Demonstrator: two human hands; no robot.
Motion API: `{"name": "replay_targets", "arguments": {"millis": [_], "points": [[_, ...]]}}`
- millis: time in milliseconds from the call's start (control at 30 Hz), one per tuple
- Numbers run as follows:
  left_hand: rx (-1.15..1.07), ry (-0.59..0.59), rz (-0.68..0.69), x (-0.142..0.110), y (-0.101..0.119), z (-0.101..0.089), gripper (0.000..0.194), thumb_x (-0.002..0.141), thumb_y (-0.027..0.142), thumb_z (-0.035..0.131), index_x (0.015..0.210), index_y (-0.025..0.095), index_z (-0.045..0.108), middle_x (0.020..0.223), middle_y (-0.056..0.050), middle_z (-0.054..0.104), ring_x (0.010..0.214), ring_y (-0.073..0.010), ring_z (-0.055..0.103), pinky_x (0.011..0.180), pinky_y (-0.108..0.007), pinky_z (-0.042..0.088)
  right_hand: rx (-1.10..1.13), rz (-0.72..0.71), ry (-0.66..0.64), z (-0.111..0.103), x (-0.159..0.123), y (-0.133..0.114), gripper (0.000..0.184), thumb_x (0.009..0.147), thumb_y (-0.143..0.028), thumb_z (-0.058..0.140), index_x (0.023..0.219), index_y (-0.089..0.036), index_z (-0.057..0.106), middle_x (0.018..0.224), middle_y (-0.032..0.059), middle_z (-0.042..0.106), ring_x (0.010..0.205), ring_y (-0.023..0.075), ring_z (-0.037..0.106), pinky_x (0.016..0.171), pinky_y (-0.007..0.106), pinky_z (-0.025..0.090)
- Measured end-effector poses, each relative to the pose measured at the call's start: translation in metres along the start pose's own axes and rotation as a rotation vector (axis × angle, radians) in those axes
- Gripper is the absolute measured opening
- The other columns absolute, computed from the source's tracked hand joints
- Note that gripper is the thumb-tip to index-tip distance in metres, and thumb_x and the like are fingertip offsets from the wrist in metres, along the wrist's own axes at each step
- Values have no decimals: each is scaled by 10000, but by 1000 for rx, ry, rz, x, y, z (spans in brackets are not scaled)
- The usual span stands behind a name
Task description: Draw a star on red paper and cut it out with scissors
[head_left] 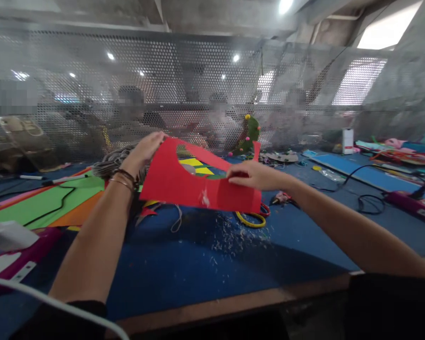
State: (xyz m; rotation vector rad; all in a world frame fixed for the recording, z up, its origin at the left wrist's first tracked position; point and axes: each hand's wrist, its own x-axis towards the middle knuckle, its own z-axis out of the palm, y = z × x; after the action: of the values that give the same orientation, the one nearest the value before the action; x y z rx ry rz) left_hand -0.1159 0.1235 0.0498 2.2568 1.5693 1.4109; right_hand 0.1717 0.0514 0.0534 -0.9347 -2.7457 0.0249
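Note:
I hold a red sheet of paper with a curved piece cut out of its top, lifted above the blue table. My left hand grips the sheet's upper left corner; bracelets circle that wrist. My right hand pinches the sheet near its right side. Through the cut-out, yellow and green paper pieces show behind. Scissors with yellow and red handles lie on the table just below the sheet.
Green, orange and pink sheets lie at left with a black cable across them. White scraps litter the table. A green felt tree stands by the perforated screen. Other people sit behind it. A glue gun and cables lie right.

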Motion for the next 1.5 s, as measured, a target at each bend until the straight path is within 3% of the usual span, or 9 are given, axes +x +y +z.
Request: {"name": "replay_targets", "arguments": {"millis": [200,300,467,600,733,867,1100,1200,1500], "points": [[-160,12,77,-9,45,-17,196,826,264,506,989,163,467,834,4,577,676,-95,541,666,-285,457,95,-82,-167,55,-26,-23,148,818,-181,460,839,-147,602,828,45,651,756,145,572,762,300,369],[-141,-202,139,-27,69,-12,178,762,323,560,707,163,505,635,33,582,581,-94,519,567,-241,422,110,-78,-178,68,-26,-22,148,802,-150,465,865,-116,595,847,84,638,777,170,567,737,309,385],[-10,-569,253,-68,91,-3,182,671,305,635,599,156,560,496,41,589,467,-91,504,489,-209,360,138,-103,-187,74,-20,-21,148,823,-170,455,860,-123,589,864,75,594,827,153,535,741,263,412],[353,-789,485,-105,88,3,378,835,391,417,557,169,546,464,7,562,479,-128,511,489,-236,324,123,-47,-173,64,-18,-23,154,822,-170,458,903,-135,585,923,65,576,874,127,516,788,226,397],[367,-812,519,-133,77,9,387,821,484,405,871,157,604,858,-81,638,790,-216,586,688,-319,431,51,193,-127,24,-36,9,184,814,-206,448,938,-165,577,960,61,591,868,143,524,795,252,386],[355,-944,353,-148,66,13,786,657,511,612,1291,140,330,1306,-153,390,1166,-299,391,952,-421,334,-80,609,-108,-14,-87,71,180,725,-190,465,835,-106,580,832,150,605,756,238,546,704,363,393],[205,-915,287,-153,70,19,587,784,269,495,1314,160,269,1147,-115,500,1038,-236,486,879,-355,400,2,838,-215,11,-143,103,219,749,-331,379,696,-192,539,706,83,619,650,206,577,601,286,431],[144,-912,284,-154,74,19,547,788,255,491,1289,141,303,1091,-117,523,971,-228,507,838,-343,415,14,879,-220,22,-143,98,238,736,-408,381,659,-212,492,628,81,589,516,196,541,500,296,413],[-85,-960,271,-169,82,24,484,802,261,487,1256,201,331,1037,-85,523,890,-195,527,756,-293,438,-67,919,-76,23,-127,126,203,720,-358,424,573,-221,445,710,124,621,686,263,584,611,326,427]]}}
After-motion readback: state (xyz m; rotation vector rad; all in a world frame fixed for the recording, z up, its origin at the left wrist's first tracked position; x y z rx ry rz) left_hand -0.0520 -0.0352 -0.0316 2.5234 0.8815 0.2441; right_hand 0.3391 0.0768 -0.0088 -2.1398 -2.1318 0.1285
